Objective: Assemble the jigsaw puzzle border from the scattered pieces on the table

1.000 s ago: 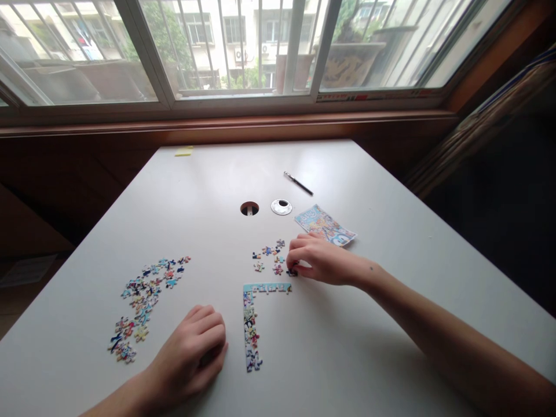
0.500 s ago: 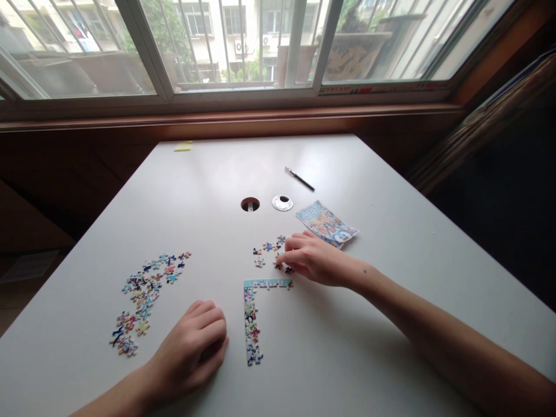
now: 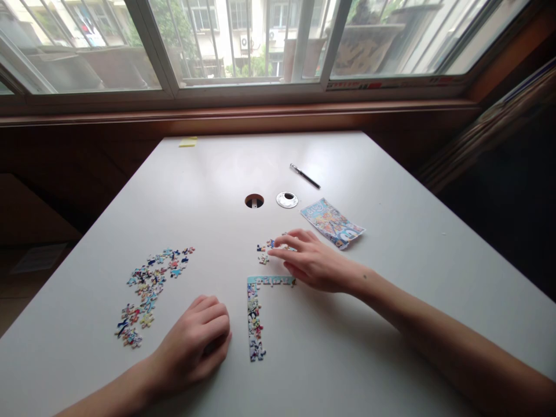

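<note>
My right hand (image 3: 315, 262) reaches over a small group of loose puzzle pieces (image 3: 263, 259), fingers stretched and apart, with no piece visible in its grasp. It hides part of that group. Just below lies an L-shaped strip of joined puzzle edge pieces (image 3: 254, 318), its light blue top row (image 3: 271, 280) ending near my right palm. My left hand (image 3: 202, 336) rests on the table to the left of the strip, fingers curled in, and nothing shows in it. Farther left, a larger scatter of loose puzzle pieces (image 3: 150, 284) spreads over the white table (image 3: 208, 202).
A colourful picture sheet (image 3: 332, 223) lies beyond my right hand. Behind it are a black pen (image 3: 305, 176), a round silver cover (image 3: 287, 200) and a cable hole (image 3: 254, 201). Yellow paper (image 3: 188, 142) sits at the far edge, below the window (image 3: 243, 46).
My right hand's fingers have spread and lifted from the pieces where they were bent down. My left hand keeps its curled pose. The whole view has shifted slightly.
</note>
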{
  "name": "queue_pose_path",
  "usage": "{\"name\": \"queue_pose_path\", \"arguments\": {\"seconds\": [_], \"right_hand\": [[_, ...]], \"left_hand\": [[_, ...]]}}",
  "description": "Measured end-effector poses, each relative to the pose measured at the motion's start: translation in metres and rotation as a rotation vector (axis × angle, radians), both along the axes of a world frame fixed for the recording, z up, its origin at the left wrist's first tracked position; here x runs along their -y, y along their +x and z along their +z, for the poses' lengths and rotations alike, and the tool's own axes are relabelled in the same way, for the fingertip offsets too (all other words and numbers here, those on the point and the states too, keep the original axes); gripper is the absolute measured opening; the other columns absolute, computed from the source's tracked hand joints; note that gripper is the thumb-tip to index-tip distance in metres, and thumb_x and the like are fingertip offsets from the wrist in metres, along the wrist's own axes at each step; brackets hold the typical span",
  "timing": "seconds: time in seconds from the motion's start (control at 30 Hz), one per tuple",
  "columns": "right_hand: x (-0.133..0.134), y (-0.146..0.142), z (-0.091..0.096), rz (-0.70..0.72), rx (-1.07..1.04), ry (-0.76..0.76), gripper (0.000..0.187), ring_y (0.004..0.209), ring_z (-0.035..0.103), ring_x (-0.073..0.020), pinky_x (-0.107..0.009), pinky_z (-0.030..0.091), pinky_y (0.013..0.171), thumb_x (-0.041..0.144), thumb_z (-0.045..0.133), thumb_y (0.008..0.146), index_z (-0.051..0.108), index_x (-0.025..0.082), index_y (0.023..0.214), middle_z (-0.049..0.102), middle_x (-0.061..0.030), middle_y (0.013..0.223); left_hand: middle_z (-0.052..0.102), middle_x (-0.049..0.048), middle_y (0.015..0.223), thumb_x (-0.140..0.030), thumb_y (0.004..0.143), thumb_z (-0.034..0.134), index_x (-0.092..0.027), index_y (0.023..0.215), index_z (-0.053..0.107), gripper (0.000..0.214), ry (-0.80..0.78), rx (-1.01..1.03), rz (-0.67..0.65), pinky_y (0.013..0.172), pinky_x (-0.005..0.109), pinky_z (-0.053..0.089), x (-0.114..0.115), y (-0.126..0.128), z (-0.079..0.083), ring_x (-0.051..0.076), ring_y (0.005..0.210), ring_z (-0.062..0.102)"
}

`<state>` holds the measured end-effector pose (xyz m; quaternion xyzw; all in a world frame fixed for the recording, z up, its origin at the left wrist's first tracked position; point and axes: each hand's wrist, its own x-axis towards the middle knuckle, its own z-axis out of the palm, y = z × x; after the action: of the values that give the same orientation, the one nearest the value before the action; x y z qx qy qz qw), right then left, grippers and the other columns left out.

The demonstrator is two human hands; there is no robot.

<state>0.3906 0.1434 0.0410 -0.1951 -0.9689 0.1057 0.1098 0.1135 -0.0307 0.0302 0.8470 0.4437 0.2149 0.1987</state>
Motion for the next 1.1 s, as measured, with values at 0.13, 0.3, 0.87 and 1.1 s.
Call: {"name": "queue_pose_path", "arguments": {"seconds": [0.13,0.3,0.87,1.1], "right_hand": [[0.009,-0.005,0.001,0.016,0.029,-0.022,0.036,0.127,0.041,-0.0330,-0.052,0.035,0.105,0.025,0.046,0.099,0.058,0.027,0.132,0.053,-0.0103,0.142],[0.006,-0.003,0.004,-0.017,0.013,-0.099,0.034,0.134,0.038,-0.0333,-0.053,0.033,0.107,0.025,0.043,0.099,0.054,0.023,0.132,0.050,-0.0080,0.150],[-0.002,0.002,0.005,-0.147,-0.102,-0.197,0.027,0.125,0.046,-0.0302,-0.051,0.035,0.105,0.020,0.046,0.094,0.052,0.023,0.120,0.065,-0.0106,0.124],[-0.011,0.007,0.002,-0.291,-0.207,-0.258,0.034,0.121,0.050,-0.0286,-0.049,0.033,0.105,0.012,0.043,0.089,0.052,0.024,0.120,0.065,-0.0092,0.122]], "left_hand": [[0.053,0.0025,0.076,-0.007,0.093,0.045,-0.019,0.079,0.042,0.019,-0.006,-0.006,0.006,0.074,0.033,0.038,0.001,0.000,-0.001,0.018,0.074,0.044],[0.053,0.0025,0.076,-0.007,0.093,0.045,-0.019,0.079,0.042,0.019,-0.005,-0.002,0.004,0.074,0.034,0.038,0.000,0.000,-0.001,0.018,0.074,0.044],[0.052,0.0021,0.075,-0.007,0.093,0.045,-0.020,0.079,0.040,0.020,0.006,0.013,-0.005,0.072,0.033,0.036,0.000,-0.001,-0.001,0.018,0.073,0.043],[0.051,0.0023,0.076,-0.007,0.093,0.046,-0.020,0.079,0.039,0.020,-0.007,0.015,0.004,0.073,0.033,0.037,0.001,-0.002,-0.005,0.018,0.074,0.043]]}}
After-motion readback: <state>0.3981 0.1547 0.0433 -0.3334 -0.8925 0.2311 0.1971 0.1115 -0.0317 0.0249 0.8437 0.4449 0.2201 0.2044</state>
